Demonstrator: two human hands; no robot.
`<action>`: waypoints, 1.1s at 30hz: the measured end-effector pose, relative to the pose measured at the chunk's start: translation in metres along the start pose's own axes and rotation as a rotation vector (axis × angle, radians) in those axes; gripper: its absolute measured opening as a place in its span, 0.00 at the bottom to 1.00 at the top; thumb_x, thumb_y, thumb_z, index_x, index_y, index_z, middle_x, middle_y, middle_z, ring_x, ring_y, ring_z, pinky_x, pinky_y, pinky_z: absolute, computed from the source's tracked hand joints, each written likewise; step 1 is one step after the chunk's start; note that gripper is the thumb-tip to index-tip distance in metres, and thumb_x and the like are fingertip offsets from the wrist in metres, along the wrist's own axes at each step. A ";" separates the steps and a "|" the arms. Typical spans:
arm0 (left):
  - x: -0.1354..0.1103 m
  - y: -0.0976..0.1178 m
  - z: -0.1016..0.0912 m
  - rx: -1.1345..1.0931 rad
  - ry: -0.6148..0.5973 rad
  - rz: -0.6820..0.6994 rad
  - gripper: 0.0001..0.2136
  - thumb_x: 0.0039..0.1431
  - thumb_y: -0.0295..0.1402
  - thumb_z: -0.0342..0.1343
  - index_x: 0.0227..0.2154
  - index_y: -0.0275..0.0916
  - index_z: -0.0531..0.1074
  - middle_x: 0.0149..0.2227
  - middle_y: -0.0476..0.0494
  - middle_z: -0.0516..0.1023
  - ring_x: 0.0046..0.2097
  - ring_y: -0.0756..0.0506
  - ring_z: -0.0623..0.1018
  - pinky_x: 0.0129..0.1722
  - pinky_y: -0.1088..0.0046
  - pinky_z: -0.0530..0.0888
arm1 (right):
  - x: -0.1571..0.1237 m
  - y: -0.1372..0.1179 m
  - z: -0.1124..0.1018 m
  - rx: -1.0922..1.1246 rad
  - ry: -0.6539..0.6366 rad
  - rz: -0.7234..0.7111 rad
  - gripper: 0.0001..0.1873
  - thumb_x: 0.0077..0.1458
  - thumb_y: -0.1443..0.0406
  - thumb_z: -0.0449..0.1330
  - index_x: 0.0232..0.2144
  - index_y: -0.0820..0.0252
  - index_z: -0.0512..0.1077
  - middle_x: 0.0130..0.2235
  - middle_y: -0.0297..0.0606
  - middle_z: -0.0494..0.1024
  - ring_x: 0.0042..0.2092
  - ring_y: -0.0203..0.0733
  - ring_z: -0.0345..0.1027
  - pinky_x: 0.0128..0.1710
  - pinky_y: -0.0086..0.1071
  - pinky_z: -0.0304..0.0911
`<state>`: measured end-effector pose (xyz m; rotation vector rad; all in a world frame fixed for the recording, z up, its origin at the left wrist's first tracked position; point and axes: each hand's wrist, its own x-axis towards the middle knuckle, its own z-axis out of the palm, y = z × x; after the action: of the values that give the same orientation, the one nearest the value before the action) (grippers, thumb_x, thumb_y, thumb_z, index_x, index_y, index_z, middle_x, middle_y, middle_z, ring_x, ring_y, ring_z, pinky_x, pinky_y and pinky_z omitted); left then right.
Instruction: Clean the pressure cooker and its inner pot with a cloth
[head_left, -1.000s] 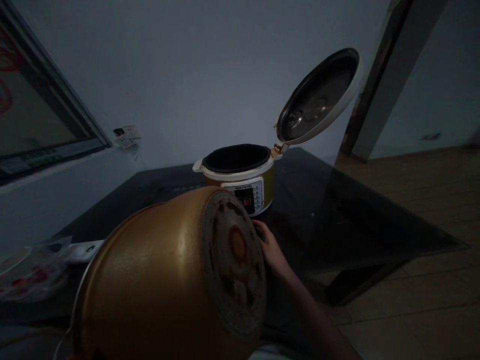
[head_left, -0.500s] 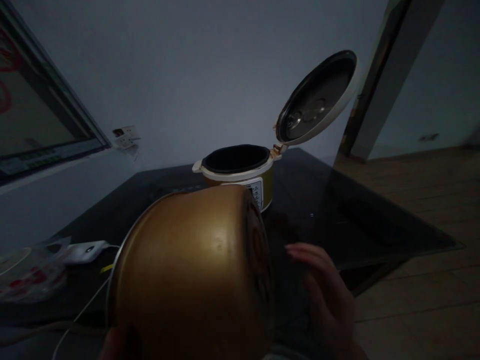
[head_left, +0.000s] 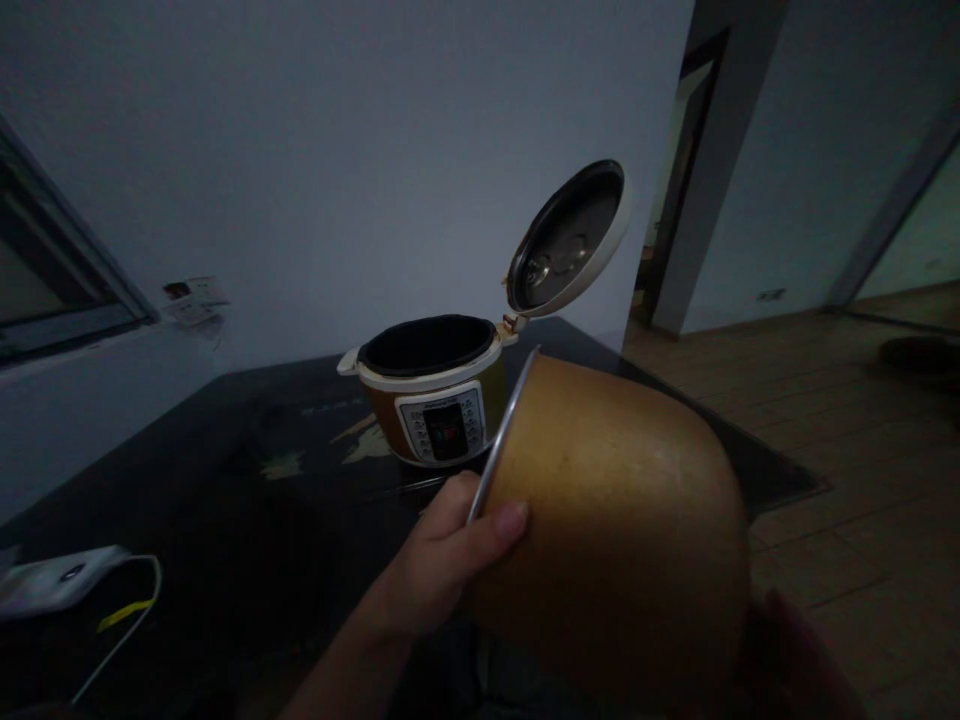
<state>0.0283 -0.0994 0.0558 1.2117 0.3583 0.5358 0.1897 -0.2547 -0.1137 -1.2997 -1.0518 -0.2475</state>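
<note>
A gold inner pot (head_left: 622, 500) lies tilted on its side in the air, its silver rim facing left. My left hand (head_left: 442, 550) grips that rim, thumb on the outer wall and fingers inside the mouth. At the pot's lower right, by its base, is my right hand (head_left: 799, 650), dark and blurred; its fingers are mostly hidden. Behind the pot stands an electric cooker (head_left: 435, 400) with a white rim, a dark inside and a front control panel. Its round lid (head_left: 570, 240) is tipped up to the right on a hinge.
The cooker rests on a dark table (head_left: 262, 540) against a pale wall. At the left lie a white power strip (head_left: 64, 580), a pale cable (head_left: 154, 590) and a yellow strip (head_left: 124, 615). The table's corner points right, over a tiled floor (head_left: 862, 480).
The pot has swung from left to right of the view. My left hand now shows plainly on its rim, and my right hand has gone lower, beside the base. The view has shifted too.
</note>
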 end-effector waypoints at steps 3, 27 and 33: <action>0.032 0.015 0.011 0.168 -0.289 -0.037 0.20 0.54 0.49 0.62 0.40 0.35 0.79 0.36 0.43 0.82 0.41 0.41 0.80 0.42 0.69 0.74 | 0.002 0.011 -0.007 -0.060 -0.003 0.063 0.59 0.46 0.55 0.71 0.69 0.39 0.37 0.53 0.44 0.72 0.46 0.54 0.72 0.36 0.43 0.69; 0.143 -0.026 0.062 1.245 -0.674 0.161 0.19 0.67 0.43 0.47 0.41 0.31 0.76 0.43 0.36 0.81 0.43 0.42 0.78 0.45 0.68 0.71 | 0.001 0.085 0.020 -0.254 0.115 0.279 0.56 0.46 0.52 0.69 0.69 0.57 0.45 0.68 0.49 0.54 0.67 0.59 0.50 0.64 0.55 0.50; 0.151 -0.036 0.069 1.377 -0.716 0.131 0.22 0.67 0.44 0.45 0.42 0.29 0.76 0.42 0.31 0.81 0.41 0.40 0.79 0.40 0.67 0.72 | -0.006 0.096 0.023 -0.275 0.098 0.322 0.55 0.49 0.53 0.68 0.69 0.56 0.42 0.69 0.51 0.51 0.68 0.61 0.48 0.65 0.55 0.49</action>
<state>0.1965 -0.0770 0.0472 2.6473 -0.0309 -0.1686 0.2401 -0.2068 -0.1841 -1.6657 -0.7282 -0.2133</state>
